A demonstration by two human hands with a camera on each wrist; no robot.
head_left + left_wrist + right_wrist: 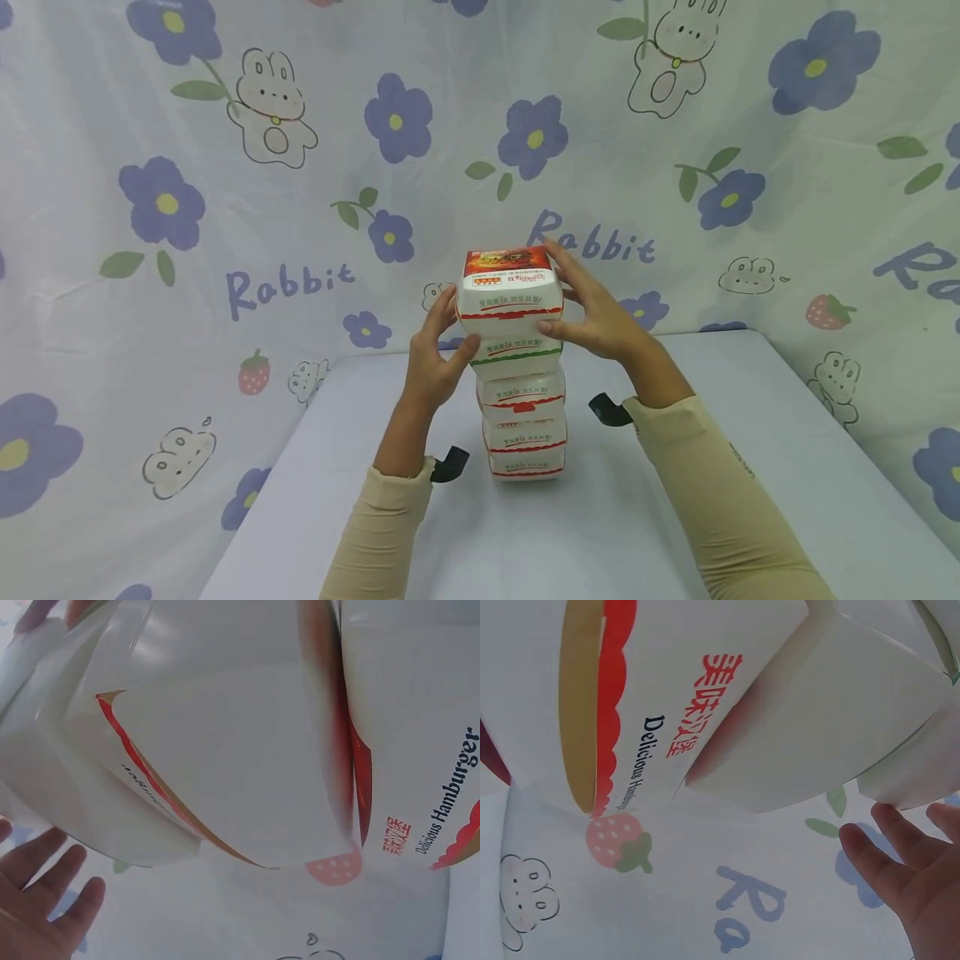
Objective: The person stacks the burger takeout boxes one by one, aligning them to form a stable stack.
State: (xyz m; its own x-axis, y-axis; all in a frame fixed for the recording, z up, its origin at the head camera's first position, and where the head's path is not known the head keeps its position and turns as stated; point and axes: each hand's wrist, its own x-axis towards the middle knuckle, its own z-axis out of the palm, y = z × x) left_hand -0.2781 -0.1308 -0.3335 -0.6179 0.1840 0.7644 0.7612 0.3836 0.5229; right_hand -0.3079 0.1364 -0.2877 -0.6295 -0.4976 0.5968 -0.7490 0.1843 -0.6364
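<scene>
Several white paper hamburger boxes stand in one slightly crooked stack on a white table. The top box (510,304) has a red printed lid and a red wavy stripe. Under it sits a box with a green stripe (517,360), above further red-striped boxes (522,393). My left hand (437,358) is at the left side of the upper two boxes, thumb toward the front. At the top box's right side is my right hand (600,321), thumb on its front lower corner. Both hands' fingers look fairly straight and spread in the wrist views; their exact contact is partly hidden.
The white table (637,517) extends around the stack. Behind it hangs a curtain (465,208) printed with flowers, rabbits and strawberries. A black camera mount (450,465) juts from the left cuff and another black mount (609,410) from the right.
</scene>
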